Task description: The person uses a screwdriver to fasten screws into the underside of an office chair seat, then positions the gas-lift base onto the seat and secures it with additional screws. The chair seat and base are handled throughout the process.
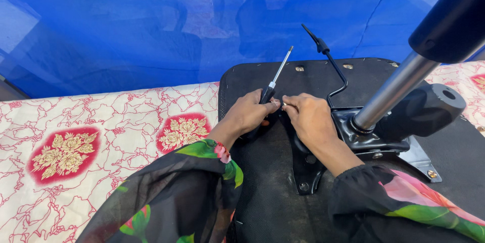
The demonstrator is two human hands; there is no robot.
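On the upturned seat base (262,192), our left hand (248,114) grips the screwdriver (275,79), shaft slanting up and away; our right hand (309,117) pinches something tiny beside its handle.

Patterned cloth (101,137) bears chair base (268,192)

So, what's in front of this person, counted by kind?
Hands: 2, left and right
Screwdriver: 1
Seat base: 1
Metal cylinder: 1
Lever: 1
Patterned cloth: 1
Total: 7
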